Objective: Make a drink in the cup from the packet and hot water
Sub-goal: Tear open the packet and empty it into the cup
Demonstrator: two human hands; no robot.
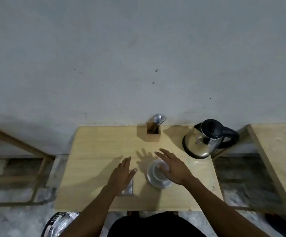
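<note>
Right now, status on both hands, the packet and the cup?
Left hand open, over packet. Right hand open, above cup on saucer. Kettle lid shut, untouched. Nothing blocking.

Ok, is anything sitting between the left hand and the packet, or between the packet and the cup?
Nothing visible does. The left hand is open directly over the silver packet, which lies flat on the table. Bare tabletop separates the packet from the cup on its saucer. The right hand hovers over the cup.

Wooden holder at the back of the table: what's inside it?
The wooden holder has a spoon and fork tines sticking out of it. The lower parts of their handles are hidden inside, so any other contents can't be seen.
</note>
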